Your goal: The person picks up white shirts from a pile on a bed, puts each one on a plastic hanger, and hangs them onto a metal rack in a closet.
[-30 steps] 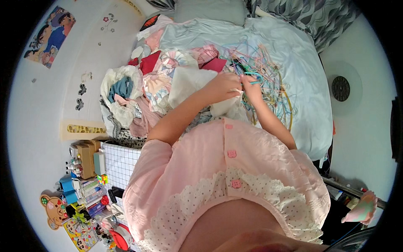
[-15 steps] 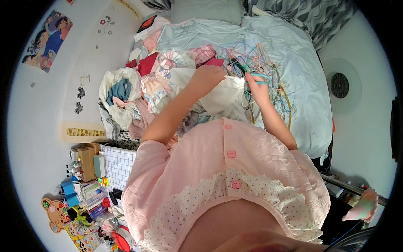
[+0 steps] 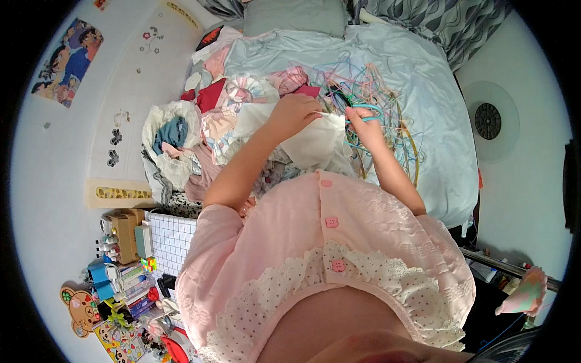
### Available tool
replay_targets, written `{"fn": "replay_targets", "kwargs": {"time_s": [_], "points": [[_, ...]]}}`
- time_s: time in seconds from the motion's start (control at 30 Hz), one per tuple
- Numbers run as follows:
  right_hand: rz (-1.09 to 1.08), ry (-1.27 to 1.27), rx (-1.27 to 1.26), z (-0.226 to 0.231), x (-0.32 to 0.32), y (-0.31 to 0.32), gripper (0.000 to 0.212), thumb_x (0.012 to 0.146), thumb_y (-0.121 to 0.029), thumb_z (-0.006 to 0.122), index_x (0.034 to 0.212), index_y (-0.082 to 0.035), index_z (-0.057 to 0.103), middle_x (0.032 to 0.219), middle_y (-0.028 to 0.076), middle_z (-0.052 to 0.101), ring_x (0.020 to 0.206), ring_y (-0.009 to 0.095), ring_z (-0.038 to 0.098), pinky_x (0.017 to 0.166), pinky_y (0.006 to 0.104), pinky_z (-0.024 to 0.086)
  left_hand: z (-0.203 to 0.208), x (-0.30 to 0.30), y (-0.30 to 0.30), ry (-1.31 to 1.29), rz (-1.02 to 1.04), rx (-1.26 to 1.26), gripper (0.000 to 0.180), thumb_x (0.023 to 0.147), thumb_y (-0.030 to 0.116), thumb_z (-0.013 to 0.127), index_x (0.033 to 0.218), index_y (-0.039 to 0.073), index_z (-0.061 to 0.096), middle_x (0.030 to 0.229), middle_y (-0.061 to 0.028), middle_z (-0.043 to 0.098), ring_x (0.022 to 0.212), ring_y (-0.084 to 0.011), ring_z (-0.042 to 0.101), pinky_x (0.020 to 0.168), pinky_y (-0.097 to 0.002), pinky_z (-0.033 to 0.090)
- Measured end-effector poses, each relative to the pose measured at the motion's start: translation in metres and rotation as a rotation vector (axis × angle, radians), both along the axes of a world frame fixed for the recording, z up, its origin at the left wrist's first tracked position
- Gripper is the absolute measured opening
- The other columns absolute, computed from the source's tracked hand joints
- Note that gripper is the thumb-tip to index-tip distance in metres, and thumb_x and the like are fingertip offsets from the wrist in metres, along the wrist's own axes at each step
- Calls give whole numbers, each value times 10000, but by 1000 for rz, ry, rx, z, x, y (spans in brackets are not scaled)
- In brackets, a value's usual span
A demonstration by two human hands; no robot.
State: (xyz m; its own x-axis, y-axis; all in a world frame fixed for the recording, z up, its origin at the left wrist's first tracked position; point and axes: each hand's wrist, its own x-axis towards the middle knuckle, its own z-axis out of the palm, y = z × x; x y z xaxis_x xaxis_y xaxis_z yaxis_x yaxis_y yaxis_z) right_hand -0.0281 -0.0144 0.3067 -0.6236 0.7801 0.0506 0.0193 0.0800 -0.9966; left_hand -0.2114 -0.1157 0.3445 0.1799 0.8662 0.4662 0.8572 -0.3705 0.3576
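Observation:
My left hand (image 3: pixel 295 116) is closed in a pinch on the top edge of a white garment (image 3: pixel 315 144). The cloth hangs down over the bed, and its kind cannot be made out. My right hand (image 3: pixel 367 129) grips a teal clothes hanger (image 3: pixel 376 107) together with the garment's other upper corner. Between the two hands the white edge runs nearly straight. Part of the hanger is hidden by my fingers and the cloth. Just beyond my right hand lies a tangled heap of coloured hangers (image 3: pixel 387 91).
Piled clothes (image 3: pixel 221 124) cover the bed's left side, with a white bag (image 3: pixel 154 115) of clothing at its edge. A pale blue sheet (image 3: pixel 445 139) spreads to the right, and a grey pillow (image 3: pixel 293 17) rests at the far end. Books (image 3: pixel 136 293) and trinkets crowd the lower left.
Both hands have shifted slightly left with the garment and hanger. The white edge between them looks straighter, and the hanger has turned a little in my right hand.

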Motion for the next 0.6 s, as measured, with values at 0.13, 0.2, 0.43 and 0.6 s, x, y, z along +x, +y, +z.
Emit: {"fn": "replay_targets", "kwargs": {"time_s": [0.13,0.2,0.43,0.6], "points": [[128,-116,90,14,3,-5,262,811,-236,538,730,9,586,608,2,544,576,68,477,541,217,381,2,-5,1,-169,49,-159,124,734,160,569,718,39,546,707,-89,554,721,-260,528,628,-352,408],[133,-150,109,15,4,-8,255,809,-231,539,761,12,595,638,11,568,611,73,500,574,214,395,7,-4,1,-189,224,-321,127,745,161,556,718,38,559,700,-97,559,739,-264,531,639,-347,410],[136,-99,201,9,1,-5,213,822,-187,517,729,-11,591,613,5,540,601,69,495,566,216,391,-5,4,2,-15,76,160,169,739,167,570,869,59,559,791,-81,575,753,-264,547,651,-357,430],[145,-98,170,8,-6,-8,191,823,-191,520,757,-13,533,548,14,458,548,89,461,526,244,378,-17,13,-2,160,33,-78,156,763,153,509,890,64,530,830,-95,577,790,-258,556,668,-358,441]]}}
